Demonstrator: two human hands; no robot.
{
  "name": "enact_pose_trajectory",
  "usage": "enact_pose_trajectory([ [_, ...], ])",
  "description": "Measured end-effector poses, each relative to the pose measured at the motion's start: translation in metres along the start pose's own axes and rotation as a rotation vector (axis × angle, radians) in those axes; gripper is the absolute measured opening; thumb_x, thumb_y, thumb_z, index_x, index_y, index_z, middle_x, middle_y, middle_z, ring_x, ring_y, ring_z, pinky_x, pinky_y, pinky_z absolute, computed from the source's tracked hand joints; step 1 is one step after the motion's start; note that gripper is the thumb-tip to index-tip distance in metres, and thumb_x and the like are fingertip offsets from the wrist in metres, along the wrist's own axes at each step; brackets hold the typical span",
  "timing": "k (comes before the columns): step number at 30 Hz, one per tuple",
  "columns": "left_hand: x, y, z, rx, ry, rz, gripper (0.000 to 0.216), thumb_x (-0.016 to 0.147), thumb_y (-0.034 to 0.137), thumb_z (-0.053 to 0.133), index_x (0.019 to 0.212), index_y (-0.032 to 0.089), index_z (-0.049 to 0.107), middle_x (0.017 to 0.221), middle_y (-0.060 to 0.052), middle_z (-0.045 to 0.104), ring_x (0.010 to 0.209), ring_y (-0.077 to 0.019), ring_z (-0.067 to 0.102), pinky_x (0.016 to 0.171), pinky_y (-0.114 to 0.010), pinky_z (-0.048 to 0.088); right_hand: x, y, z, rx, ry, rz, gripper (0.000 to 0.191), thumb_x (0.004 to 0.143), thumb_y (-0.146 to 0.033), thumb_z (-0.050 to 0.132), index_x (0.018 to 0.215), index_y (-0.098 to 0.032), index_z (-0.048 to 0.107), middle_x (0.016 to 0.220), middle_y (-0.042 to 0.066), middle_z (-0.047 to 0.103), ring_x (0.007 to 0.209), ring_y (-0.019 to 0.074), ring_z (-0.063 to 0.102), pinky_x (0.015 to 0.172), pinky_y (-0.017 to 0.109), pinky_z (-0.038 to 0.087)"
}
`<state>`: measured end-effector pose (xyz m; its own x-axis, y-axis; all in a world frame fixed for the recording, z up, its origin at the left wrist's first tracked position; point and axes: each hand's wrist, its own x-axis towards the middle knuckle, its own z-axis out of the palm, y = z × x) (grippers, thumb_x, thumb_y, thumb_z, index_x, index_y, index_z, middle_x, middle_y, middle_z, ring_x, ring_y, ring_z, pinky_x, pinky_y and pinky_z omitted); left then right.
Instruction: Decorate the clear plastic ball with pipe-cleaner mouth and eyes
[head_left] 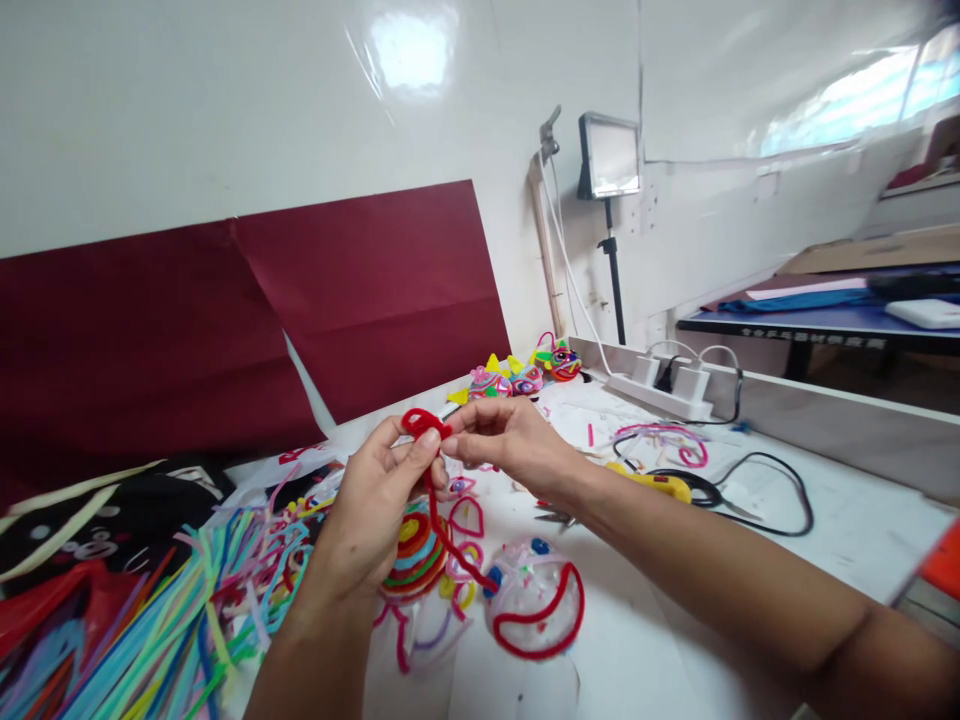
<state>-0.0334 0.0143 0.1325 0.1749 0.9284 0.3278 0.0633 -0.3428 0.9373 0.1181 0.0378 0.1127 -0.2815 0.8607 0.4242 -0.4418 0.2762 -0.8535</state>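
Both hands meet over the white table [637,640]. Thumb and fingers of my left hand [382,490] pinch a red pipe cleaner [435,515], looped at its top, whose free length hangs down toward a clear rounded form. My right hand [510,440] has its fingertips closed at the loop's right side, touching the same pipe cleaner. Below, the clear rounded form [517,590] carries a red smile-shaped outline and blue dots. A striped, coiled dome [416,555] in several colours lies partly behind my left wrist. Pink and yellow bent pieces [466,515] lie between them.
Loose pipe cleaners [165,620] pile up at the left beside a black bag [112,520]. A yellow glue gun [660,487] with a black cord lies at right. Finished colourful fish figures [525,376] stand at the back. A power strip [660,395] runs along the ledge.
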Motion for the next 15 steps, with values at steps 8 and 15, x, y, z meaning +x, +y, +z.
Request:
enact_pose_trajectory([
  [8, -0.0003, -0.0007, -0.0009, -0.01, -0.068, -0.036, 0.019, 0.084, 0.033, 0.064, 0.087, 0.019, 0.052, 0.048, 0.005, 0.058, 0.044, -0.0088, 0.051, 0.049, -0.018, 0.045, 0.0019, 0.0056, -0.0033, -0.018, -0.045, -0.034, 0.026, 0.061, -0.027, 0.083, 0.073, -0.015, 0.063, 0.062, -0.005, 0.058, 0.059, 0.0085, 0.051, 0.063, 0.026, 0.04],
  [15, -0.001, 0.0, 0.0, -0.011, -0.057, -0.048, 0.018, 0.083, 0.032, 0.064, 0.086, 0.018, 0.053, 0.046, 0.005, 0.059, 0.042, -0.0086, 0.05, 0.046, -0.017, 0.043, 0.0055, 0.0087, -0.006, -0.131, -0.117, -0.114, 0.027, 0.066, -0.031, 0.079, 0.073, -0.016, 0.057, 0.059, -0.007, 0.052, 0.056, 0.0076, 0.045, 0.056, 0.024, 0.036],
])
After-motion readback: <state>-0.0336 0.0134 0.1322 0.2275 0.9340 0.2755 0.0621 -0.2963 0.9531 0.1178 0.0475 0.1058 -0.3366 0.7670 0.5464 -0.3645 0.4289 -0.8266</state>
